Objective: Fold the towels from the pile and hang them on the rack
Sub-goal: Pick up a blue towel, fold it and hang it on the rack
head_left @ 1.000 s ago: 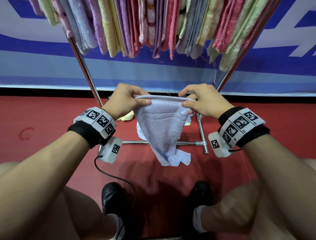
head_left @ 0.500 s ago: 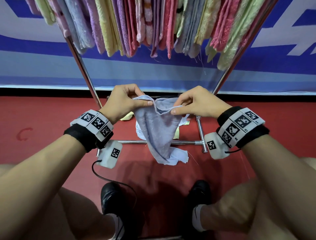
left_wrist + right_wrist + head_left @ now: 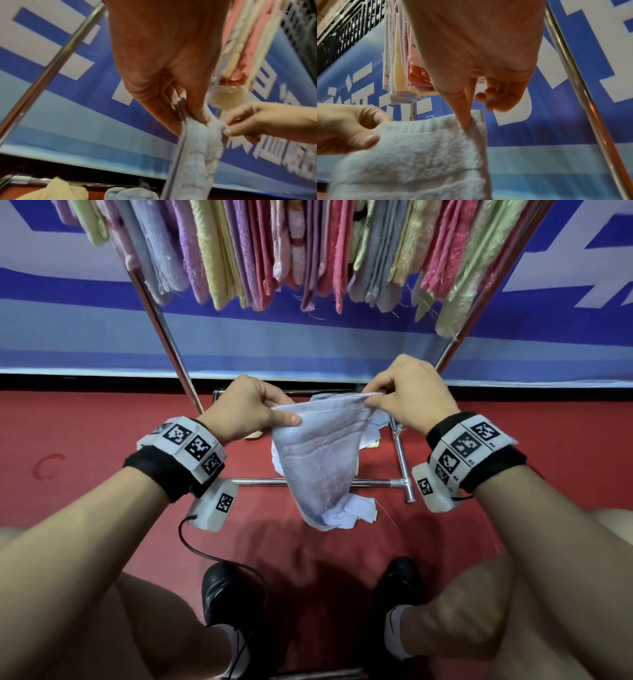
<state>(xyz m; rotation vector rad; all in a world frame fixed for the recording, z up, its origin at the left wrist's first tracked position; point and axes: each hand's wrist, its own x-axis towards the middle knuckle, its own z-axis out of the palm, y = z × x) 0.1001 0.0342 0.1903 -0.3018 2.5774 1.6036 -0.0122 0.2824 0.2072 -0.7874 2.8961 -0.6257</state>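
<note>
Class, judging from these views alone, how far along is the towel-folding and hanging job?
Done: many folded towels already hang on the rack. In hand: the left hand and right hand each pinch the top edge of a pale blue towel, not yet hung. Left: a few towels lie on the floor under the rack.

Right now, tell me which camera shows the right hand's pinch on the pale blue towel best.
The right wrist view: the right hand pinches the pale blue towel at its hemmed top corner, seen close. The head view shows knuckles covering the pinch. The left wrist view shows it small and blurred at the frame's side.
</note>
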